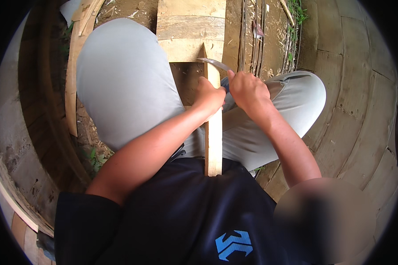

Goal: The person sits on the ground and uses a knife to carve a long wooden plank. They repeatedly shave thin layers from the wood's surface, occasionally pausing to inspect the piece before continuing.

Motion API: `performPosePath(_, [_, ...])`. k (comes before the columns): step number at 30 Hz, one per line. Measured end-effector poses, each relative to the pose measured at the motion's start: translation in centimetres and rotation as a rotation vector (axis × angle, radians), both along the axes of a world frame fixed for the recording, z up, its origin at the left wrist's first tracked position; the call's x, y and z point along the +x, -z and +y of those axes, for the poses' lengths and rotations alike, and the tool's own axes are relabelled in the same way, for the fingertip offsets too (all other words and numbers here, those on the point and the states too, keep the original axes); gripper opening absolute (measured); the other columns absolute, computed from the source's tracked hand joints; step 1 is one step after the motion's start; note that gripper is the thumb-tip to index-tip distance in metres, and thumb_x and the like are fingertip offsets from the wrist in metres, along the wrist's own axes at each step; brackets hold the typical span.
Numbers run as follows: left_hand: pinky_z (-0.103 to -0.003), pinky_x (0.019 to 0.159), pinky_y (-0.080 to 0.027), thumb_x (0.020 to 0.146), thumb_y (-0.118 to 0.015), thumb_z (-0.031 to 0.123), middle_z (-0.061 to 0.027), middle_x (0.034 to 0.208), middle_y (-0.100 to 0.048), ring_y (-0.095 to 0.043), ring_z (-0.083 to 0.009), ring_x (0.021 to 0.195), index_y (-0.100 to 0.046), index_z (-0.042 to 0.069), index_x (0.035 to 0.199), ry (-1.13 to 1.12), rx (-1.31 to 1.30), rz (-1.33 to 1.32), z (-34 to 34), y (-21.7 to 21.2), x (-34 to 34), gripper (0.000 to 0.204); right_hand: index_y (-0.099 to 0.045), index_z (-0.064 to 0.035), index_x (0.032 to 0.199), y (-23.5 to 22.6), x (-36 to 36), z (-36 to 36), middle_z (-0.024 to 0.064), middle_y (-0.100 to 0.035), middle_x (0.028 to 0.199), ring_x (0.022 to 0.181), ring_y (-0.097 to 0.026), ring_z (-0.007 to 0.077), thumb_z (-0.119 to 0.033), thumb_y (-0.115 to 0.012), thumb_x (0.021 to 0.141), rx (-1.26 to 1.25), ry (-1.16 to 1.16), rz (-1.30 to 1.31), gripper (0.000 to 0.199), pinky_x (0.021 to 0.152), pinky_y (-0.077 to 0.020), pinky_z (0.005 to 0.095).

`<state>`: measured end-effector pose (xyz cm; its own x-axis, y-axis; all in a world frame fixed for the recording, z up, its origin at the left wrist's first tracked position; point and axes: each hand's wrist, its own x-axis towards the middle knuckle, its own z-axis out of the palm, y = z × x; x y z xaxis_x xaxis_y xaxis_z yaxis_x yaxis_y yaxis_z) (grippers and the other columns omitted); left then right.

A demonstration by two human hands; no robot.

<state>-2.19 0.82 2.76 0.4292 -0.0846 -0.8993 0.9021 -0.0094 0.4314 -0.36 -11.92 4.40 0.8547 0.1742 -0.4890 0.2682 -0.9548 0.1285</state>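
Observation:
A long pale wooden slat point(214, 137) runs from my belly out between my knees, its far end resting on a thick wooden block point(191, 31). A curved metal blade point(213, 63) lies across the slat near its far end. My left hand point(209, 95) is closed on the blade's handle on the left side of the slat. My right hand point(247, 90) is closed on the other handle on the right side. Both hands sit close together just behind the blade.
I sit with grey trousers point(124, 79) on both legs. Curved wooden planks point(73, 66) lean at the left. Thin sticks and wood shavings point(256, 31) lie on the dirt ahead. Paving stones point(358, 88) cover the ground at the right.

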Motion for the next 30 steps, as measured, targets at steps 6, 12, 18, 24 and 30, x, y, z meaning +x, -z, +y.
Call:
performPosePath(6, [-0.035, 0.056, -0.054, 0.086, -0.065, 0.004, -0.0228, 0.097, -0.061, -0.066, -0.0232, 0.070, -0.041, -0.012, 0.116, -0.014, 0.008, -0.008, -0.3, 1.2, -0.2, 0.041, -0.067, -0.0027, 0.084, -1.0, 0.0, 2.3, 0.0135, -0.072, 0.074, 0.072, -0.074, 0.0296, -0.042, -0.042, 0.105, -0.074, 0.215, 0.029, 0.051, 0.056, -0.0601, 0.0373])
performPosePath(12, [-0.037, 0.061, -0.056, 0.086, -0.067, 0.010, -0.0245, 0.102, -0.063, -0.068, -0.0247, 0.075, -0.045, -0.013, 0.115, 0.049, 0.071, -0.064, -0.4, 2.4, -0.7, 0.043, -0.063, -0.0057, 0.082, -0.2, -1.3, 3.1, 0.0113, -0.071, 0.068, 0.065, -0.074, 0.0267, -0.043, -0.044, 0.104, -0.116, 0.270, -0.051, 0.047, 0.050, -0.0586, 0.0372])
performPosePath(18, [-0.036, 0.060, -0.057, 0.086, -0.066, 0.009, -0.0221, 0.097, -0.063, -0.068, -0.0238, 0.073, -0.045, -0.013, 0.114, 0.024, 0.041, -0.070, -0.3, 2.3, -0.6, 0.042, -0.062, -0.0063, 0.082, -0.2, -1.4, 3.3, 0.0106, -0.070, 0.067, 0.062, -0.073, 0.0247, -0.041, -0.044, 0.104, -0.114, 0.278, -0.056, 0.045, 0.047, -0.0574, 0.0375])
performPosePath(24, [-0.034, 0.047, -0.050, 0.088, -0.064, 0.011, -0.0139, 0.079, -0.059, -0.059, -0.0177, 0.060, -0.042, -0.006, 0.113, 0.004, -0.002, -0.026, -0.5, 1.1, -0.4, 0.038, -0.061, 0.0024, 0.083, 1.8, 2.0, -3.1, 0.0234, -0.065, 0.070, 0.064, -0.068, 0.0376, -0.040, -0.042, 0.105, 0.151, -0.169, 0.118, 0.051, 0.055, -0.0553, 0.0445])
performPosePath(30, [-0.034, 0.049, -0.051, 0.086, -0.066, 0.010, -0.0166, 0.089, -0.059, -0.061, -0.0173, 0.064, -0.041, -0.007, 0.117, -0.035, -0.009, -0.031, -0.2, 1.1, -0.8, 0.043, -0.063, 0.0093, 0.093, -1.8, 7.5, -1.0, 0.0196, -0.059, 0.065, 0.068, -0.065, 0.0407, -0.030, -0.038, 0.107, 0.125, 0.007, 0.575, 0.048, 0.062, -0.0529, 0.0443])
